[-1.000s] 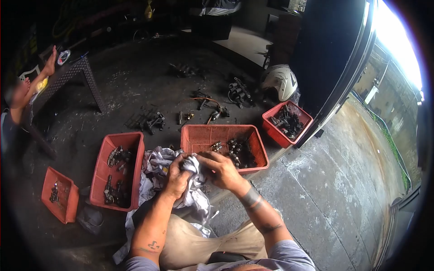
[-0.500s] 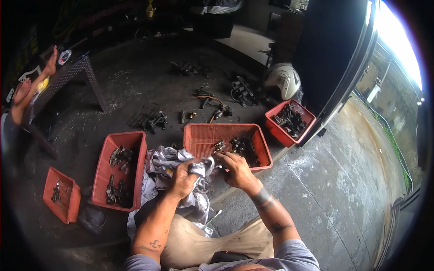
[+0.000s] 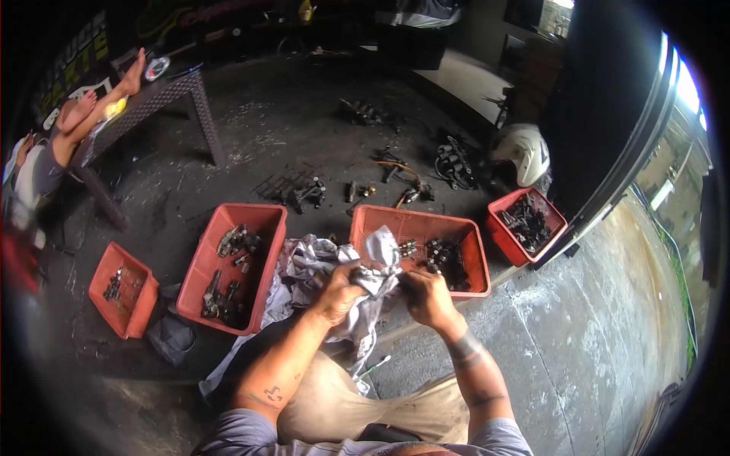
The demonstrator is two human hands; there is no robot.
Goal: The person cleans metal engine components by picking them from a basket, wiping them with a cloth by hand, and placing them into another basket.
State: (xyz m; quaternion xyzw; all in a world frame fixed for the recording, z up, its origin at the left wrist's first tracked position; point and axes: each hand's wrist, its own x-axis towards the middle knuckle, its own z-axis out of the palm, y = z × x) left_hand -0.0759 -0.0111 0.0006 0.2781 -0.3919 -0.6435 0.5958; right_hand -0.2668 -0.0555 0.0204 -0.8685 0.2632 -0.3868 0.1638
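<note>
My left hand (image 3: 340,296) is closed round a bunched white rag (image 3: 382,249), a corner of which sticks up above the fingers. Close beside it, my right hand (image 3: 431,298) has its fingers curled at the rag's right side; what they pinch is dark and too small to make out. More crumpled cloth (image 3: 300,262) lies below and left of my hands, between two red baskets. Just beyond my hands stands the right-hand red basket (image 3: 475,262), with small metal parts (image 3: 447,257) inside. The left-hand red basket (image 3: 199,262) also holds greasy metal parts (image 3: 220,296).
A smaller red basket (image 3: 137,308) stands far left, and another red basket (image 3: 517,199) full of dark parts is at right near a white helmet (image 3: 525,152). Loose metal parts (image 3: 308,194) lie on the floor ahead. Another person's legs (image 3: 99,114) rest on a table (image 3: 156,102).
The view has shifted, so the baskets and floor parts appear further right. The rag now sticks up above my left hand, and both hands stay close together at it.
</note>
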